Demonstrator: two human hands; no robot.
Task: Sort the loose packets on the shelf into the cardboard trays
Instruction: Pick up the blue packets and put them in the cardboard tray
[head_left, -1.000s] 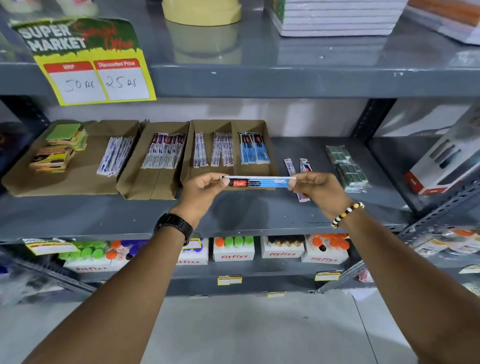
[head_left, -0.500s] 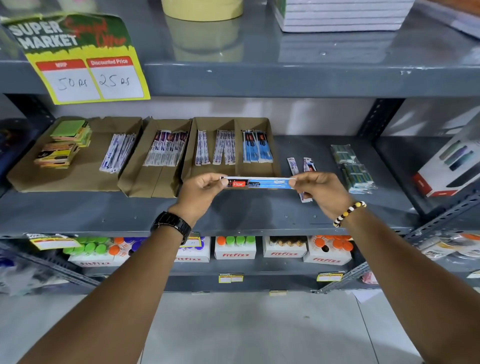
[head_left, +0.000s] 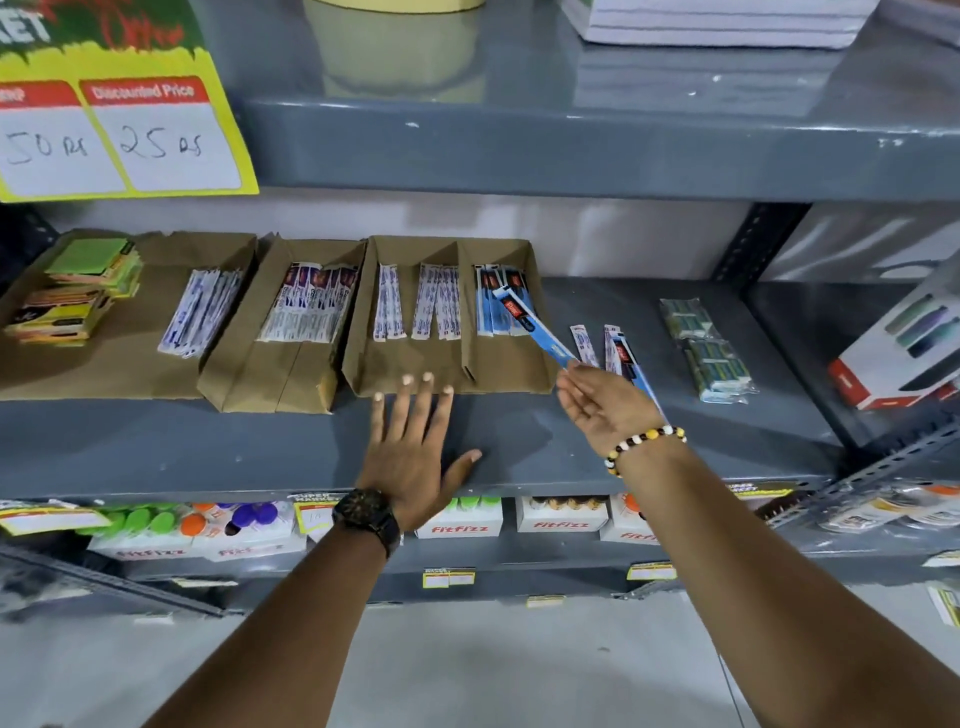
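Note:
My right hand (head_left: 602, 405) pinches the near end of a long blue packet (head_left: 535, 327) with a red label. Its far end reaches over the right compartment of the divided cardboard tray (head_left: 452, 379), above the blue packets (head_left: 493, 306) lying there. My left hand (head_left: 415, 447) lies flat and open on the grey shelf (head_left: 208, 447), fingertips touching the tray's front edge. Loose packets (head_left: 615, 353) lie on the shelf just right of the tray. Two more cardboard trays, one (head_left: 275, 374) with white and purple packets, one (head_left: 104, 369) with thin white packets, stand to the left.
Green wrapped bundles (head_left: 711, 353) lie farther right on the shelf, beside a white and red box (head_left: 893, 358). Sticky-note pads (head_left: 72, 291) are stacked in the leftmost tray. A yellow price sign (head_left: 119, 135) hangs from the shelf above. Boxes of small bottles (head_left: 457, 519) fill the shelf below.
My left hand has let go of the blue packet and dropped flat onto the shelf. My right hand has swung the packet toward the tray's right compartment. The camera has moved closer.

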